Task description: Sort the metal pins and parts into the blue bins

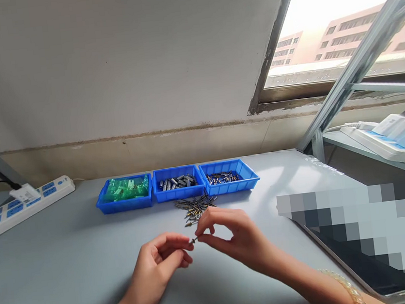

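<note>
My right hand (229, 232) pinches a small, slender metal pin with a wider collar (193, 241) between thumb and forefinger. The pin's far end reaches the fingertips of my left hand (163, 256); whether they touch it is hard to tell. The left fingers are loosely curved, with the thumb apart from the forefinger, and nothing shows gripped in them. Just beyond my right hand lies a loose pile of similar metal pins (191, 207) on the grey table (72, 264).
Three blue bins stand along the back: one with a green plastic bag (124, 189), one with grey metal pieces (178, 182), one with small metal pins (223, 177). A power strip (26, 208) lies left. At right are a dark flat device (360, 256) and a metal shelf (380, 144).
</note>
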### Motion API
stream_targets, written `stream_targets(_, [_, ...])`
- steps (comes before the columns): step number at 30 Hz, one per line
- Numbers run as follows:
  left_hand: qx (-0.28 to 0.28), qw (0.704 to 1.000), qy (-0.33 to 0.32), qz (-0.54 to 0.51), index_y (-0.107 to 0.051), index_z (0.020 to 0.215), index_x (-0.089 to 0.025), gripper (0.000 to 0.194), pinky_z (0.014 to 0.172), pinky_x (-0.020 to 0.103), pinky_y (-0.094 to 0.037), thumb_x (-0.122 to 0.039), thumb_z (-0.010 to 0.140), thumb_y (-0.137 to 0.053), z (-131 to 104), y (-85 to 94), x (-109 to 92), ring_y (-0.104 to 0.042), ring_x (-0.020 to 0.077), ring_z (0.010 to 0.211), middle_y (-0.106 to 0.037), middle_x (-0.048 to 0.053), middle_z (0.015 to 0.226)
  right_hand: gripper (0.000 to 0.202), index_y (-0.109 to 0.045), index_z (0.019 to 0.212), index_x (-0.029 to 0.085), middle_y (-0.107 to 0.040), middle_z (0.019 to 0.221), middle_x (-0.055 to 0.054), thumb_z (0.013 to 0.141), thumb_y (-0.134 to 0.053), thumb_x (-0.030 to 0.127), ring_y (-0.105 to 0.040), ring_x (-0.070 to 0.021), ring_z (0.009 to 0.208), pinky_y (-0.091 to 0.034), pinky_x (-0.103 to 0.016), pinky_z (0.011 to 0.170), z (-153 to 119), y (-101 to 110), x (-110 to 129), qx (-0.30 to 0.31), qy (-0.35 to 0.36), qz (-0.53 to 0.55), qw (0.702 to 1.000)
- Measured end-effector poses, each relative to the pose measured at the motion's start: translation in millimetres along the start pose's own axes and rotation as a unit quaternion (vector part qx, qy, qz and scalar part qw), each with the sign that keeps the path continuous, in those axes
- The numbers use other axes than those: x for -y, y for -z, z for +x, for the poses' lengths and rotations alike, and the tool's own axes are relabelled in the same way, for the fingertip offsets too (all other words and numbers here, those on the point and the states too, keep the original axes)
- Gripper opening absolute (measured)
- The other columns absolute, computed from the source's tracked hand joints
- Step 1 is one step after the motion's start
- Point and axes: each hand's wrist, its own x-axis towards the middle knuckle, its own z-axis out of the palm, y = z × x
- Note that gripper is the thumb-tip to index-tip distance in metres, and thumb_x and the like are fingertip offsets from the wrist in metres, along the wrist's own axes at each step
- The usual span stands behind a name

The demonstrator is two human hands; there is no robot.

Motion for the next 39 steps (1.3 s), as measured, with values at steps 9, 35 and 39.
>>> stream_targets(9, [0.074,0.994,-0.079,0.02,-0.074,0.087,-0.021,0.019,0.076,0.027,-0.052,-0.013,0.075,-0.061,-6,4.5,2,-0.068,0.0188,0.079,-0.076,0.004,0.087,0.004,-0.064,0.07,0.017,-0.068,0.068,-0.001,0.073,-0.065,0.019,-0.062,-0.013,0.065,-0.049,-0.025,0.063,-4,-13,-9,0.065,-0.176,0.122,0.975])
stream_targets(35, [0.05,0.995,-0.066,0.06,-0.073,0.084,-0.02,0.017,0.076,0.029,-0.052,-0.016,0.074,-0.06,-1,7.3,4,-0.066,0.0194,0.077,-0.075,0.004,0.087,0.009,-0.066,0.066,0.018,-0.064,0.066,-0.002,0.073,-0.063,0.012,-0.058,-0.0163,0.062,-0.043,-0.026,0.057,9,24,-38,0.039,-0.141,-0.34,0.929])
stream_targets(39, [0.043,0.995,-0.056,0.068,-0.072,0.084,-0.02,0.016,0.077,0.03,-0.052,-0.017,0.073,-0.06,0,7.5,4,-0.065,0.0195,0.077,-0.075,0.005,0.087,0.019,-0.064,0.062,0.017,-0.065,0.066,-0.004,0.075,-0.055,0.007,-0.058,-0.0172,0.062,-0.04,-0.027,0.057,8,18,-39,0.049,-0.177,-0.357,0.916])
